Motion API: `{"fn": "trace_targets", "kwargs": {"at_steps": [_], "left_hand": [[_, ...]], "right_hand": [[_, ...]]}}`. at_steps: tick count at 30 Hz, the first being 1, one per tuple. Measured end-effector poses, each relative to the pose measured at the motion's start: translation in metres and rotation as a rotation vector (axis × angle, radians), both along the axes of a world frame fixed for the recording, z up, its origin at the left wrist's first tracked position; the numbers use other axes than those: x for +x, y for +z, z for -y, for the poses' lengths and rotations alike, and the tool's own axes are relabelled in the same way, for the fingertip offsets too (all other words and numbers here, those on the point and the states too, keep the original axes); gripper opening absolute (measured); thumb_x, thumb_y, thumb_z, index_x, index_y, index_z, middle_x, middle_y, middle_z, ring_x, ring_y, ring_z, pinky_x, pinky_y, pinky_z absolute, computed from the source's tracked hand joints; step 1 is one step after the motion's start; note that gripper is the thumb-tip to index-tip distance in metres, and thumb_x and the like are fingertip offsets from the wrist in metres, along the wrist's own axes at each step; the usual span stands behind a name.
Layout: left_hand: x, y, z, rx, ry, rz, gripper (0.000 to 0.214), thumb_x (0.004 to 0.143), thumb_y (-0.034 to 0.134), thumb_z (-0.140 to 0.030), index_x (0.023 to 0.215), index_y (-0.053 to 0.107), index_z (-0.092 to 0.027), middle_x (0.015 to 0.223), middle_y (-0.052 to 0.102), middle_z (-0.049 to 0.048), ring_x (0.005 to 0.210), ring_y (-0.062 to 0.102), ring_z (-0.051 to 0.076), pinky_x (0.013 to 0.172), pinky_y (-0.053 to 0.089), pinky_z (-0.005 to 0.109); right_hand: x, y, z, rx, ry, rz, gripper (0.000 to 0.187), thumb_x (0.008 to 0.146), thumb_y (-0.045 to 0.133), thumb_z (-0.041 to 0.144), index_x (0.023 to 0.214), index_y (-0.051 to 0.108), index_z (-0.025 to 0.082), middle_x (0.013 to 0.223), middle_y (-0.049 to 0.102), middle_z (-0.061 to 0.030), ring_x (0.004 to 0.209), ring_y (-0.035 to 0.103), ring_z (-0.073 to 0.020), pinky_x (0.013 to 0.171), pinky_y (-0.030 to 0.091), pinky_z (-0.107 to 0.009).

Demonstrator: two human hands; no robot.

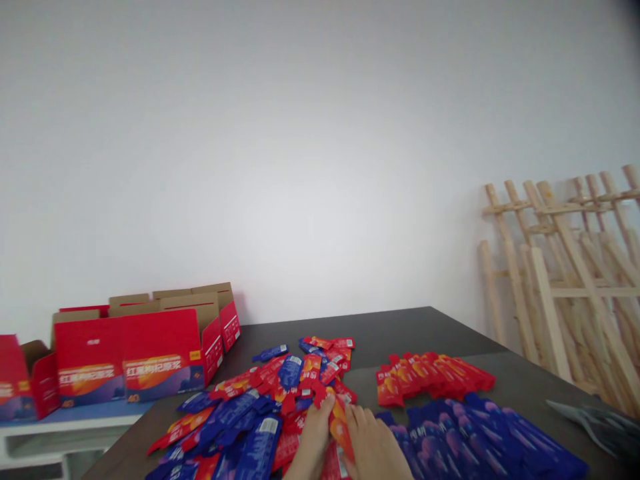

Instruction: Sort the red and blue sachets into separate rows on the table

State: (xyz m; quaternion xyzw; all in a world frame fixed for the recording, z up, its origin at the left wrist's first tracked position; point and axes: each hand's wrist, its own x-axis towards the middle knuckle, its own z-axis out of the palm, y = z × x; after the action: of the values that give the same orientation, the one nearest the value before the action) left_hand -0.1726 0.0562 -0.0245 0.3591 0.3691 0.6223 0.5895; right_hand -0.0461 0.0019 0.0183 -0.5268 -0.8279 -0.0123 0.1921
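Clasping a red sachet (341, 430) in both left hand (315, 430) and right hand (376, 443), with fingers closed on its opposite edges, just over the near right side of a mixed red-and-blue pile (261, 441). Probably picking out and straightening, and calling next for a steady grip and a turn into line with the red row (433, 377) at right. Pointing narrow neck to far left, with long axis slanting to near right.
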Motion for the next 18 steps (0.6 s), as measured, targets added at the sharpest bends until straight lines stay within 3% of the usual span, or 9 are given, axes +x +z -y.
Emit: {"fn": "trace_targets", "kwargs": {"at_steps": [2, 4, 7, 9, 12, 18], "left_hand": [[-0.002, 0.005, 0.004, 0.024, 0.002, 0.07, 0.046, 0.053, 0.081, -0.051, 0.075, 0.064, -0.014, 0.072, 0.069, 0.0065, 0.064, 0.065, 0.02, 0.063, 0.049, 0.029], [-0.003, 0.01, 0.008, 0.003, -0.018, 0.132, 0.043, 0.056, 0.081, -0.048, 0.077, 0.064, -0.013, 0.072, 0.069, 0.0076, 0.066, 0.066, 0.021, 0.065, 0.05, 0.03], [0.0, 0.015, 0.011, -0.03, -0.031, 0.181, 0.04, 0.058, 0.081, -0.043, 0.077, 0.065, -0.013, 0.068, 0.069, 0.0078, 0.063, 0.066, 0.021, 0.063, 0.051, 0.03], [0.002, 0.017, 0.012, -0.029, -0.038, 0.178, 0.039, 0.058, 0.081, -0.043, 0.077, 0.065, -0.013, 0.067, 0.069, 0.008, 0.06, 0.066, 0.021, 0.061, 0.051, 0.031], [0.005, 0.018, 0.014, -0.023, -0.03, 0.169, 0.04, 0.058, 0.081, -0.044, 0.077, 0.066, -0.013, 0.069, 0.07, 0.0089, 0.06, 0.067, 0.022, 0.059, 0.052, 0.031], [0.004, 0.016, 0.013, -0.008, -0.047, 0.139, 0.041, 0.058, 0.08, -0.046, 0.077, 0.066, -0.012, 0.071, 0.07, 0.0091, 0.06, 0.066, 0.02, 0.06, 0.051, 0.029]], "right_hand": [[0.003, 0.003, -0.003, -0.162, 0.052, -0.246, 0.057, 0.075, 0.059, 0.033, 0.126, 0.048, 0.009, 0.119, 0.06, -0.0187, 0.102, 0.059, -0.0291, 0.084, 0.048, -0.039], [0.007, 0.001, -0.012, -0.444, 0.08, -0.501, 0.047, 0.08, 0.05, 0.039, 0.117, 0.052, 0.01, 0.103, 0.066, -0.0141, 0.081, 0.065, -0.0212, 0.067, 0.051, -0.031], [0.011, -0.012, -0.028, -0.847, 0.154, -0.732, 0.03, 0.076, 0.048, 0.036, 0.095, 0.056, 0.013, 0.078, 0.069, -0.0056, 0.049, 0.058, -0.011, 0.042, 0.039, -0.02], [0.012, -0.023, -0.034, -0.909, 0.204, -0.801, 0.025, 0.071, 0.051, 0.033, 0.087, 0.055, 0.015, 0.068, 0.067, -0.0014, 0.043, 0.053, -0.0078, 0.038, 0.033, -0.017], [0.013, -0.029, -0.03, -0.887, 0.204, -0.804, 0.021, 0.069, 0.05, 0.033, 0.082, 0.055, 0.016, 0.054, 0.062, 0.0029, 0.036, 0.046, -0.0064, 0.035, 0.029, -0.016], [0.01, -0.012, -0.018, -0.899, 0.111, -0.748, 0.019, 0.078, 0.047, 0.035, 0.079, 0.055, 0.017, 0.04, 0.049, 0.0069, 0.029, 0.037, -0.0067, 0.036, 0.029, -0.017]]}}
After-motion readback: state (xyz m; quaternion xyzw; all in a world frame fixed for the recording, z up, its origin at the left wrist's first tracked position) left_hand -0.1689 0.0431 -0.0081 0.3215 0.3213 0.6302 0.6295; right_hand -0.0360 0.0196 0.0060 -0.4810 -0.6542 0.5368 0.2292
